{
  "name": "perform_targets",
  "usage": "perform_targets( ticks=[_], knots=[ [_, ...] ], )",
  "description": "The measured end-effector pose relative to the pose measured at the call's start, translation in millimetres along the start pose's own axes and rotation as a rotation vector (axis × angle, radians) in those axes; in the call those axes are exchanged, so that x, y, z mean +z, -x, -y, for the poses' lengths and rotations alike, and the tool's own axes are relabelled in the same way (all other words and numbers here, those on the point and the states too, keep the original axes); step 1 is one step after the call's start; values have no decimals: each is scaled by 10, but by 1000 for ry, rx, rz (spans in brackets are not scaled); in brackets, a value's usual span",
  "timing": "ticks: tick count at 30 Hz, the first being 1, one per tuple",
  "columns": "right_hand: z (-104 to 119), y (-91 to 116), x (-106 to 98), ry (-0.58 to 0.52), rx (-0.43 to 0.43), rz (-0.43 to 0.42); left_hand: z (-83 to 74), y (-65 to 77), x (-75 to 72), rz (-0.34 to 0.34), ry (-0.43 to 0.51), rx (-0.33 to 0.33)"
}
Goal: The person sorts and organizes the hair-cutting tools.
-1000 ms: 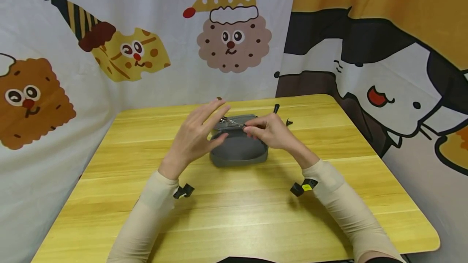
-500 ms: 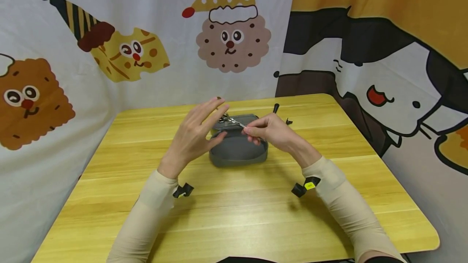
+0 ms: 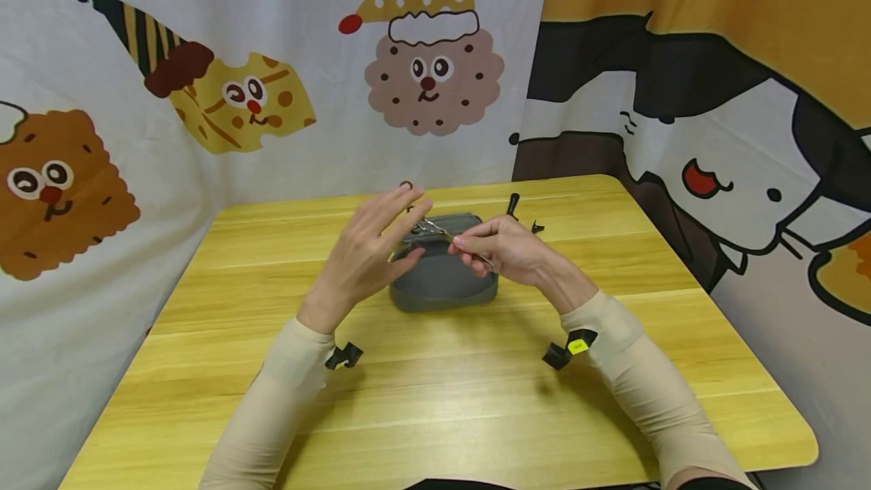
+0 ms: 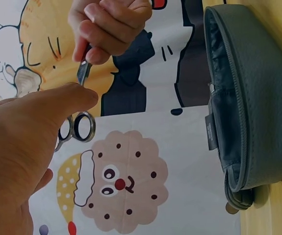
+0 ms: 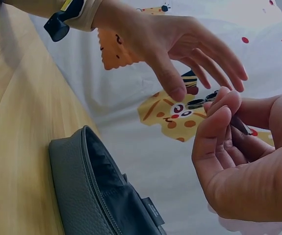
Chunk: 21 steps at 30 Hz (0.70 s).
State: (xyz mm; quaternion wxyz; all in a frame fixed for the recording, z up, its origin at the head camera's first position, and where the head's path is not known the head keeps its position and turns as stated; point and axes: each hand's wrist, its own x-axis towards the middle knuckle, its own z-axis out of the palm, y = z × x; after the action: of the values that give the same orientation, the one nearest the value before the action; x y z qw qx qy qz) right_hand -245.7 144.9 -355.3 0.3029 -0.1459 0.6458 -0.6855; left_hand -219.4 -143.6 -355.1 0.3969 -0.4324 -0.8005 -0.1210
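I have the scissors (image 3: 430,227) up in the air between the two hands, over the grey pouch (image 3: 442,301) as the head view sees it. The right hand (image 3: 506,248) pinches them by the blade end, thumb against fingers, so the finger rings (image 4: 92,128) point away towards the left hand (image 3: 367,248). I judge that grip a sensible one: it leaves the rings free and turns the blades back under the right hand, away from the other. The left hand is spread, thumb and fingers apart around the ring end, but I cannot tell whether it touches the metal (its own thumb covers part of the scissors on my left wrist feed).

Below, the pouch stands on the counter (image 3: 435,414), unzipped, its lid (image 3: 452,219) lying back on the far side. Its walls look firm enough to hold their shape, which is probably why neither hand needs to steady it.

Further out, beyond the right hand, I see a black-handled item (image 3: 513,205) and a small black piece (image 3: 537,227) near it, perhaps lying there to leave room around the pouch. Behind the counter hangs a printed curtain (image 3: 435,161).
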Motion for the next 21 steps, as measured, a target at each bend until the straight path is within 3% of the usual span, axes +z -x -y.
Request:
perform_targets(
  ticks=[7, 21],
  knots=[
    [3, 11, 4, -16, -3, 46, -44, 9, 82, 27, -66, 54],
    [-7, 0, -14, -20, 15, 95, -45, 37, 136, 4, -76, 65]
  ],
)
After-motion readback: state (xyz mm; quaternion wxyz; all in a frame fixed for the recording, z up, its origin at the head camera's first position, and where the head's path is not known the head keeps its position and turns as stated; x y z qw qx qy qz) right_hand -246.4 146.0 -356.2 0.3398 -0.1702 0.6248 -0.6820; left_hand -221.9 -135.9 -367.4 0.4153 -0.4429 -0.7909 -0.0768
